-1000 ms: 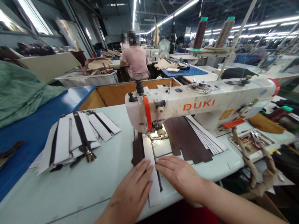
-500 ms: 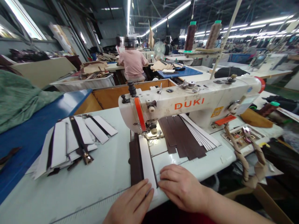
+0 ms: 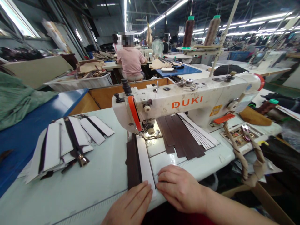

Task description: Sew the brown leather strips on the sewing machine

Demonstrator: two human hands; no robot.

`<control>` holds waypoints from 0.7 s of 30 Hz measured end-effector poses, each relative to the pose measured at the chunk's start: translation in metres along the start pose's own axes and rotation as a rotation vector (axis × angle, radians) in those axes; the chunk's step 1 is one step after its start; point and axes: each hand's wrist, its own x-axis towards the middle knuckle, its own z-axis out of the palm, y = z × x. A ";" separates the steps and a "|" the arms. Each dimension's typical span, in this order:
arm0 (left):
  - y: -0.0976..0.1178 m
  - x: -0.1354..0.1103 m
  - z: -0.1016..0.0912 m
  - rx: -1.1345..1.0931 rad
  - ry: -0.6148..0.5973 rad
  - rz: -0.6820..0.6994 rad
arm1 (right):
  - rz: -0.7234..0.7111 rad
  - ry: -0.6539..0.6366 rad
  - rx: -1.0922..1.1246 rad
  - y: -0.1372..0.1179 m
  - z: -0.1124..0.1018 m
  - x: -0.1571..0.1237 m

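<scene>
My left hand [image 3: 131, 204] lies flat, fingers stretched out, on the near end of a long white-and-dark-brown strip [image 3: 140, 159]. That strip runs from the table's front edge up under the presser foot [image 3: 150, 132] of a white DUKI sewing machine [image 3: 187, 103]. My right hand [image 3: 180, 187] rests beside it on the strip's right edge, fingers curled down and pressing on it. A stack of dark brown and white strips [image 3: 185, 136] lies under the machine's arm.
A pile of white pieces with dark zippers [image 3: 65, 142] lies to the left on the pale table [image 3: 93, 187]. Green cloth [image 3: 16, 100] sits on a blue bench far left. A small parts tray [image 3: 241, 136] is at the right. A person in pink [image 3: 131, 62] sits ahead.
The strip has come back toward me from under the presser foot, and both hands have slid with it to the table's front edge. The view has shifted slightly right.
</scene>
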 end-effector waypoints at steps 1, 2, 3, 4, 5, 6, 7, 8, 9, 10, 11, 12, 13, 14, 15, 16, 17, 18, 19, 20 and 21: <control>0.000 0.000 0.000 0.001 -0.015 0.005 | -0.001 -0.003 -0.002 0.000 0.000 0.000; 0.000 0.000 0.000 0.004 -0.015 0.001 | -0.002 -0.005 -0.005 0.000 0.000 0.000; -0.001 0.001 -0.001 0.005 -0.015 0.001 | -0.003 -0.007 -0.009 0.000 0.000 0.000; -0.001 0.001 -0.001 0.005 -0.013 0.002 | -0.006 -0.005 -0.010 0.000 0.000 0.000; -0.001 0.001 -0.001 0.003 -0.010 0.000 | -0.008 -0.004 -0.010 0.000 0.000 0.000; -0.001 0.000 -0.001 0.001 -0.010 -0.001 | -0.008 -0.002 -0.009 0.000 0.000 0.000; -0.001 0.000 -0.001 -0.001 -0.006 -0.004 | -0.008 -0.001 -0.007 0.000 -0.001 0.000; -0.001 0.000 0.000 -0.004 -0.004 -0.002 | -0.004 -0.003 -0.005 0.000 -0.001 0.000; -0.001 -0.001 0.000 -0.004 -0.011 0.002 | -0.001 -0.007 -0.002 0.000 -0.001 0.000; -0.001 -0.001 0.000 -0.004 -0.015 0.006 | 0.002 -0.009 0.000 0.000 -0.001 0.000; -0.002 -0.002 0.001 -0.004 -0.025 0.018 | 0.002 -0.009 0.001 0.000 -0.001 0.000; -0.002 -0.002 0.001 -0.003 -0.035 0.025 | 0.000 -0.006 0.003 0.000 -0.001 0.000; -0.003 -0.002 0.001 -0.002 -0.042 0.028 | -0.003 -0.002 0.005 0.000 -0.001 0.000; -0.003 -0.002 0.000 0.000 -0.050 0.034 | -0.006 0.004 0.006 0.000 -0.001 0.001; -0.003 -0.002 -0.001 0.005 -0.053 0.034 | -0.007 0.010 0.008 0.000 -0.001 0.001; -0.004 -0.001 -0.003 0.010 -0.047 0.037 | -0.007 0.012 0.010 0.000 -0.001 0.001; -0.004 0.001 -0.005 0.016 -0.058 0.041 | -0.006 0.011 0.011 0.000 -0.001 0.002; -0.004 0.002 -0.006 0.024 -0.074 0.047 | -0.005 0.007 0.012 0.000 -0.001 0.002; -0.004 0.003 -0.008 0.030 -0.095 0.055 | -0.005 0.005 0.013 0.000 -0.001 0.002; -0.004 0.004 -0.008 0.033 -0.103 0.059 | -0.006 0.002 0.013 0.000 -0.001 0.002; -0.003 0.004 -0.008 0.031 -0.095 0.054 | -0.007 0.000 0.014 0.000 -0.001 0.002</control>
